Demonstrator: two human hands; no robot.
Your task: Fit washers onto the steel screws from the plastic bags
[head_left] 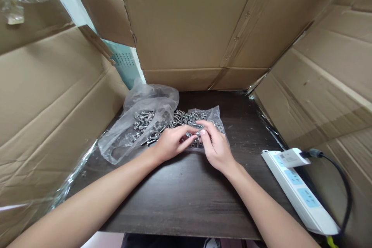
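Observation:
My left hand (174, 142) and my right hand (216, 145) meet over the middle of the dark table. Their fingertips are closed around a small metal bolt (198, 134); the fingers partly hide it, and I cannot make out whether a nut or washer is on it. Behind and beside my hands lies a heap of metal bolts (181, 116). Flat washers (220, 127) lie on a clear plastic bag (214, 113) by my right fingers. More hex-head bolts (142, 119) sit in a crumpled clear plastic bag (151, 95) left of my left hand.
Cardboard walls (192, 19) enclose the dark wooden table (180, 197) at the back and both sides. On the right stands a white power strip (302, 193) with a plugged-in adapter (292, 157) and a black cable (345, 186). Clear tape runs along the left edge.

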